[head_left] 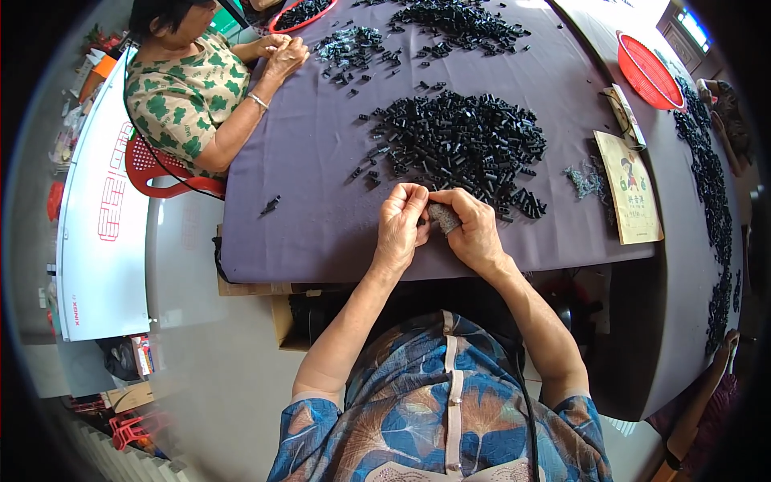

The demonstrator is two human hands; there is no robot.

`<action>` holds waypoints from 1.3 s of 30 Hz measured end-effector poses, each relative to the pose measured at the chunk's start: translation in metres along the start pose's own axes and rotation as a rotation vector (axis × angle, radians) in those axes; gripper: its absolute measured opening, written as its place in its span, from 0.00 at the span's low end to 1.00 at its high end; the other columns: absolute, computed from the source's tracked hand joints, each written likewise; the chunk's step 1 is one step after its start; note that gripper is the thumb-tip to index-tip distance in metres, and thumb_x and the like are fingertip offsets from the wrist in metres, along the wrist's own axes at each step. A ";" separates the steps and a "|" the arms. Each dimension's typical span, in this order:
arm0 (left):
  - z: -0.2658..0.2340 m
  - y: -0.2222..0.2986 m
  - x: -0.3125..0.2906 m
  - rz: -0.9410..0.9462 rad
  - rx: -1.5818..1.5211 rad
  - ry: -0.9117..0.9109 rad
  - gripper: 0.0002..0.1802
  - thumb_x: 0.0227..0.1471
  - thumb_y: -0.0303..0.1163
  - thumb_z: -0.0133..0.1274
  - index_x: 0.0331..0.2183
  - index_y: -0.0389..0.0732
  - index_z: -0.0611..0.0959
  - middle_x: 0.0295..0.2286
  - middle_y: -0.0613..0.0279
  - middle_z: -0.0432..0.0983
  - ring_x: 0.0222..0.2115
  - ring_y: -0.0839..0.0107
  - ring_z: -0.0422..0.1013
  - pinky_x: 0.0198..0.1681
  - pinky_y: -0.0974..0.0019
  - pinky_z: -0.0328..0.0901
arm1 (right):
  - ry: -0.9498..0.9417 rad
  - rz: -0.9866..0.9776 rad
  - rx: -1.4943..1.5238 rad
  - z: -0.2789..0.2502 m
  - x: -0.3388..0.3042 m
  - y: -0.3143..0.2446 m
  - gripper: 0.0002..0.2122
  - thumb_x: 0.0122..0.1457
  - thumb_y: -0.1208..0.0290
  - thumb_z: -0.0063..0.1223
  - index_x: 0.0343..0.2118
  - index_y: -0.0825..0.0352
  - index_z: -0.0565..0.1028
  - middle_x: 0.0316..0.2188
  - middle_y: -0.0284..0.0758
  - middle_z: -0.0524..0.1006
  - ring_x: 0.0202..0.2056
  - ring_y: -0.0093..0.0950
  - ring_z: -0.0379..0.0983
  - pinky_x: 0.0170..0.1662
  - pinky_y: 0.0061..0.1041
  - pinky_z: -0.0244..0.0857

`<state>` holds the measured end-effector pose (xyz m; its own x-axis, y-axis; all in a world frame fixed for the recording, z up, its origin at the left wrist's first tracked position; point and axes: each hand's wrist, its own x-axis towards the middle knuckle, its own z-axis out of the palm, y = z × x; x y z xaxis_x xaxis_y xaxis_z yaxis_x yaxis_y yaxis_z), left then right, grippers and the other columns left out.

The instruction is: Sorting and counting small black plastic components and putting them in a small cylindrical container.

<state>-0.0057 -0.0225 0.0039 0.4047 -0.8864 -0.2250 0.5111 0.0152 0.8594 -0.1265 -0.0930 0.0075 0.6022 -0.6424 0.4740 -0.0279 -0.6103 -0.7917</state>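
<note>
My left hand (pixel 399 227) and my right hand (pixel 477 230) meet over the near edge of the cloth-covered table, fingertips almost touching. The left thumb and forefinger are pinched together, and a small dark bit shows by the fingers, too small to name. Under the curled fingers of the right hand sits a grey speckled wad (pixel 444 218); its kind is unclear. Just beyond both hands spreads a big heap of short black tube-like pieces (pixel 458 136). A few loose black pieces (pixel 271 205) lie to the left.
At the left, a co-worker's hands (pixel 287 55) work near grey and black pieces (pixel 351 46). Another black heap (pixel 462 24) lies farther back. To the right are a yellow printed booklet (pixel 630 189), small silvery bits (pixel 586 181) and a red basket (pixel 646 72). A red chair (pixel 165 173) stands left.
</note>
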 end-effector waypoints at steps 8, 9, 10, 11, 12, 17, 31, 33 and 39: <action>0.000 0.001 -0.006 0.004 0.023 -0.012 0.10 0.59 0.38 0.49 0.31 0.43 0.72 0.17 0.72 0.61 0.10 0.86 0.53 0.10 0.80 0.46 | -0.014 0.007 -0.002 -0.004 -0.005 -0.007 0.19 0.39 0.91 0.46 0.37 0.70 0.75 0.30 0.41 0.77 0.34 0.39 0.76 0.36 0.30 0.70; 0.000 0.001 -0.007 0.003 0.032 -0.013 0.10 0.59 0.38 0.50 0.31 0.43 0.72 0.17 0.72 0.62 0.10 0.86 0.54 0.10 0.80 0.46 | -0.006 0.014 0.002 -0.003 -0.006 -0.007 0.19 0.39 0.91 0.45 0.37 0.70 0.75 0.30 0.41 0.77 0.34 0.39 0.76 0.36 0.30 0.70; 0.000 0.001 -0.008 0.002 0.041 -0.014 0.10 0.59 0.37 0.50 0.30 0.43 0.72 0.16 0.72 0.62 0.10 0.86 0.54 0.10 0.79 0.45 | -0.009 0.012 0.002 -0.003 -0.007 -0.008 0.19 0.39 0.91 0.45 0.37 0.70 0.75 0.30 0.41 0.77 0.34 0.39 0.76 0.36 0.30 0.70; -0.001 0.000 -0.008 0.004 0.038 -0.013 0.10 0.59 0.37 0.50 0.30 0.43 0.72 0.16 0.72 0.62 0.10 0.86 0.54 0.10 0.79 0.45 | -0.013 0.031 0.009 -0.004 -0.008 -0.010 0.19 0.40 0.91 0.46 0.37 0.69 0.75 0.31 0.41 0.78 0.34 0.40 0.76 0.36 0.29 0.70; -0.002 -0.001 -0.009 0.013 0.028 -0.009 0.10 0.59 0.37 0.50 0.30 0.43 0.72 0.16 0.73 0.62 0.10 0.86 0.54 0.10 0.79 0.45 | -0.016 0.050 0.015 -0.003 -0.008 -0.011 0.19 0.41 0.90 0.46 0.38 0.69 0.75 0.31 0.41 0.78 0.34 0.40 0.76 0.36 0.29 0.70; -0.002 -0.001 -0.009 0.022 -0.025 0.004 0.10 0.59 0.38 0.50 0.30 0.43 0.72 0.16 0.73 0.62 0.09 0.86 0.53 0.10 0.79 0.45 | -0.008 0.059 0.028 0.002 -0.009 -0.010 0.17 0.45 0.90 0.49 0.39 0.68 0.76 0.30 0.37 0.79 0.29 0.27 0.77 0.30 0.22 0.70; -0.001 0.002 -0.015 0.021 0.191 0.029 0.12 0.58 0.37 0.52 0.28 0.39 0.75 0.14 0.73 0.63 0.09 0.86 0.55 0.10 0.79 0.48 | -0.032 0.200 0.071 0.000 -0.016 -0.013 0.16 0.44 0.88 0.50 0.38 0.68 0.75 0.30 0.42 0.79 0.33 0.38 0.78 0.37 0.28 0.70; -0.004 0.004 -0.016 0.011 0.192 0.025 0.12 0.58 0.36 0.51 0.28 0.39 0.75 0.14 0.73 0.63 0.09 0.85 0.55 0.10 0.78 0.48 | -0.076 0.152 0.047 0.002 -0.013 -0.012 0.15 0.45 0.88 0.49 0.38 0.69 0.73 0.32 0.43 0.78 0.35 0.41 0.77 0.38 0.30 0.70; -0.007 0.001 -0.015 -0.008 0.094 0.051 0.11 0.60 0.37 0.49 0.28 0.42 0.72 0.15 0.74 0.61 0.10 0.85 0.53 0.09 0.78 0.48 | -0.185 0.034 -0.017 0.002 -0.006 -0.016 0.16 0.44 0.87 0.47 0.39 0.70 0.67 0.31 0.46 0.74 0.35 0.47 0.73 0.37 0.36 0.68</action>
<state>-0.0056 -0.0058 0.0052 0.4398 -0.8616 -0.2532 0.4418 -0.0379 0.8963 -0.1280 -0.0786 0.0161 0.7372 -0.5675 0.3667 -0.0634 -0.5984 -0.7987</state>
